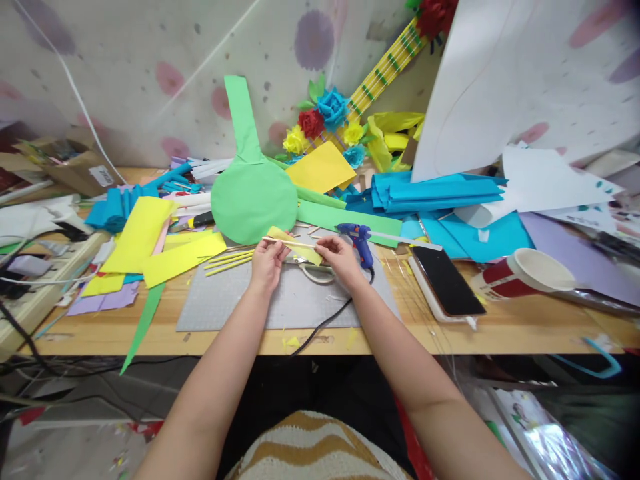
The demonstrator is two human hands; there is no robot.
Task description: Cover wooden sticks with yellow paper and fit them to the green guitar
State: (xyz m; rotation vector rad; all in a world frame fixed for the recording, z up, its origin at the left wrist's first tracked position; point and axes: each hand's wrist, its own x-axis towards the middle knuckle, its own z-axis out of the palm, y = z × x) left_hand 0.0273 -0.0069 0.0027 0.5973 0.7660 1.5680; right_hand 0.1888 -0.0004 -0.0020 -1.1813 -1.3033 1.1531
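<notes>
My left hand (267, 260) and my right hand (339, 257) are both closed on a small yellow paper strip (296, 245) wrapped round a thin stick (280, 241). They hold it just above the grey cutting mat (235, 303). Several rolled yellow paper sticks (227, 260) lie on the mat to the left of my left hand. A blue glue gun (360, 241) lies right behind my right hand, its black cord (325, 323) running over the mat towards me. White-handled scissors (315, 272) lie partly hidden under my hands.
A green racket-shaped paper cutout (253, 193) lies behind the mat. Yellow sheets (145, 243) lie left, blue sheets (435, 193) right. A phone (447, 280) and a tipped red paper cup (520, 273) lie at right. Paper flowers (320, 123) lean on the wall.
</notes>
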